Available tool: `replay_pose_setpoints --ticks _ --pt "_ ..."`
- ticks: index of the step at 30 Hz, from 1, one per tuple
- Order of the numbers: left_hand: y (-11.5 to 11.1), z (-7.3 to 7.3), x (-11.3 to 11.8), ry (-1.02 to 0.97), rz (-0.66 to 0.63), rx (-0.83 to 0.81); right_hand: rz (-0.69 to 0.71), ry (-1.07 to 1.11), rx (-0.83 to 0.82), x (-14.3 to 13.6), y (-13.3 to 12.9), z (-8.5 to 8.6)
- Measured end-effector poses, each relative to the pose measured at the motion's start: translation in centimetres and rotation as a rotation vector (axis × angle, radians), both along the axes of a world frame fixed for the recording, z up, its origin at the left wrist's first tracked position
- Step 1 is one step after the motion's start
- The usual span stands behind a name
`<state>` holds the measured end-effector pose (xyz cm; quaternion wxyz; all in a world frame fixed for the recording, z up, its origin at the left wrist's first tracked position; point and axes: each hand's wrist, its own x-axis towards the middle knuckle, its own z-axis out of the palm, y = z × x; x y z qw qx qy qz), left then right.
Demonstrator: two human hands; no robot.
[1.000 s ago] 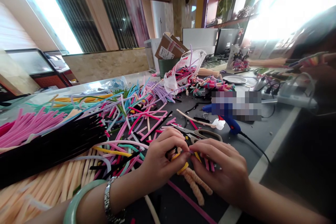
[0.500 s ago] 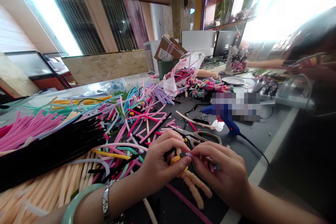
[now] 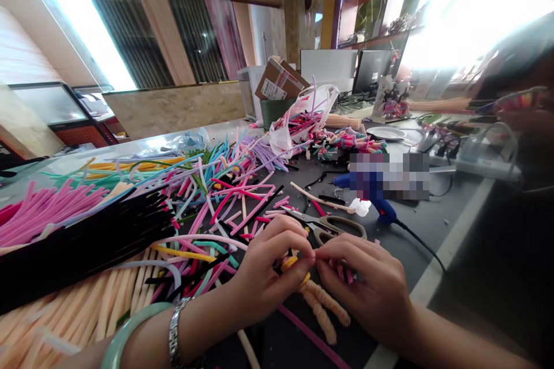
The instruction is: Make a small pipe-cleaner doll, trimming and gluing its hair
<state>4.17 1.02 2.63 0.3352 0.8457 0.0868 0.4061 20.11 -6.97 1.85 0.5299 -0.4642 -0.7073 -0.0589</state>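
My left hand [image 3: 277,271] is closed around a small pipe-cleaner doll [image 3: 322,305]. The doll's yellow middle [image 3: 289,265] shows between thumb and fingers, and its two peach fuzzy legs hang below. Thumb and forefinger of my right hand [image 3: 367,288] are pinched together against the left fingertips; what they grip there is hidden. Pink pipe-cleaner bits [image 3: 345,273] show under the right hand's fingers, and I cannot tell whether they are held. Just beyond the hands lie scissors [image 3: 326,223] with grey-brown handles.
A blue glue gun [image 3: 384,211] lies behind the scissors, its cord trailing right. Loose pipe cleaners [image 3: 242,184] cover the left side, with black [image 3: 86,248] and peach bundles [image 3: 108,300] nearest. Finished-looking dolls [image 3: 346,141] lie farther back. A person [image 3: 519,92] sits at right.
The small pale purple piece seen between the fingertips is now hidden. The fingertips have shifted slightly, and the left hand still holds the doll.
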Motion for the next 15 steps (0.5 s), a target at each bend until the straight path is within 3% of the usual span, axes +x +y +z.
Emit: replay_pose_setpoints --ticks 15 --pt "0.03 0.18 0.04 0.086 0.115 -0.040 0.017 0.074 -0.154 0.22 -0.01 -0.14"
